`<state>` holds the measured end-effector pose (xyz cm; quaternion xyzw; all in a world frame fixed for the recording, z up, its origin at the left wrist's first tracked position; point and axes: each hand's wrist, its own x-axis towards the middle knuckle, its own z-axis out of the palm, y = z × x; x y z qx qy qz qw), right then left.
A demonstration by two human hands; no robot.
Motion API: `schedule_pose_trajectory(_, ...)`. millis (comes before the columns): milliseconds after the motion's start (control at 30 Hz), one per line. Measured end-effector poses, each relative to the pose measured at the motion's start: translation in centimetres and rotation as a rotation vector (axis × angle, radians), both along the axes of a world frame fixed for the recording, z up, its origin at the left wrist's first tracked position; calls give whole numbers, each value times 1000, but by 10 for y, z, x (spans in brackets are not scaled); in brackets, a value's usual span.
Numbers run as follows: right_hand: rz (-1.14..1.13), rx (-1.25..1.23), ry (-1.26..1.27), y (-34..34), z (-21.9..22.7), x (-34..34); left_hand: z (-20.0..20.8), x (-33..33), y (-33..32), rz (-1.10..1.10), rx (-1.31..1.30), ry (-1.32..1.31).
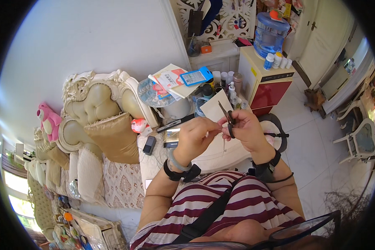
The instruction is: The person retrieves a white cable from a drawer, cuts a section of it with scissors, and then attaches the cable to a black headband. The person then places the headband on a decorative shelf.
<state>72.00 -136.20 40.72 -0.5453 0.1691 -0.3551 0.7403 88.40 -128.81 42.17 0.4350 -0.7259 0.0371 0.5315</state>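
My right hand is closed around a pair of scissors with black handles. Their dark, narrow blades point up and away from me. Close beside it on the left, my left hand is closed in a pinch, its fingertips meeting those of the right. A small white bit shows at its curled fingers, too small to name. Below the fingertips hangs a thin pale strip; which hand holds it I cannot tell. Beneath both hands lies a cream tabletop with a curved edge.
A dark box-shaped device and a long black case lie left of my hands. Bottles crowd the far side, near a red-fronted cabinet bearing a blue water jug. A cushioned sofa stands at left, a chair at right.
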Motion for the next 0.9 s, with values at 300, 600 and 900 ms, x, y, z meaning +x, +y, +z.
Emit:
schedule_pose_trajectory(300,-102,55,-25,4,-5,-4,1,10,16,159,-95,209)
schedule_pose_trajectory(600,-67,-309,25,-7,4,-8,9,3,4,-155,424,289)
schedule_pose_trajectory(900,-51,-420,41,-5,-4,-4,10,2,10,-249,493,364)
